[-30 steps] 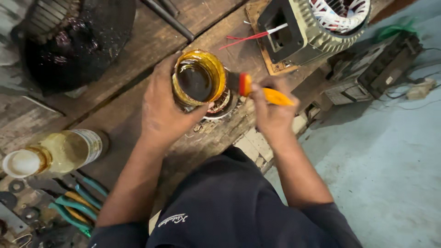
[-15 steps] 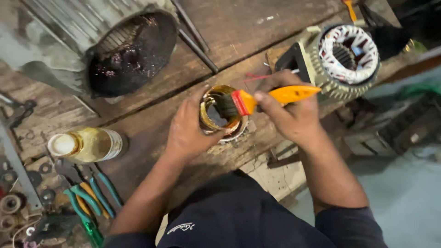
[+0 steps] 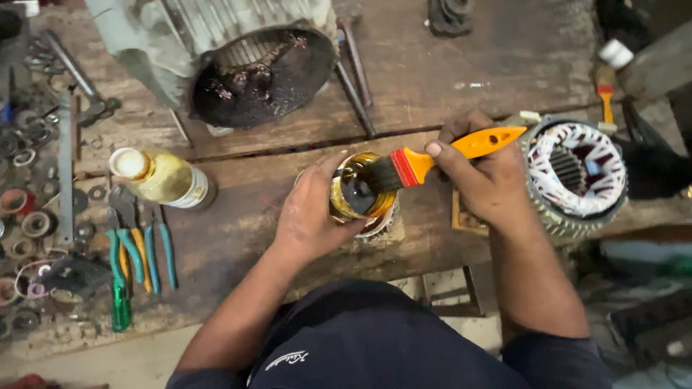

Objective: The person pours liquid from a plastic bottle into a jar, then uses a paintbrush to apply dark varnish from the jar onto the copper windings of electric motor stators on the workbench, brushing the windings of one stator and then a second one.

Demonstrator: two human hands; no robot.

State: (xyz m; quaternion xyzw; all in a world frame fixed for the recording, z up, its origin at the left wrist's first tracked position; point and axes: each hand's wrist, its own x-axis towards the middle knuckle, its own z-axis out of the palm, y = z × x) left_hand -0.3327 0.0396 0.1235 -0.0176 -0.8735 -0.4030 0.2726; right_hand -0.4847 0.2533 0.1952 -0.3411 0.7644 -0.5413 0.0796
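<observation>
Brush [image 3: 432, 160] bristles dip into jar [image 3: 353, 189], half hidden by left hand [image 3: 310, 216].

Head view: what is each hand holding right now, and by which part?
The right hand grips the paintbrush by its orange handle, bristles dipped into the tin. The left hand wraps around the side of the small tin.

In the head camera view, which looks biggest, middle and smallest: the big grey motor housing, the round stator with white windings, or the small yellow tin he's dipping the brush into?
1. Grey ribbed motor housing, clearly largest.
2. Round stator with white windings.
3. Small yellow tin, smallest, gripped by the left hand.
</observation>
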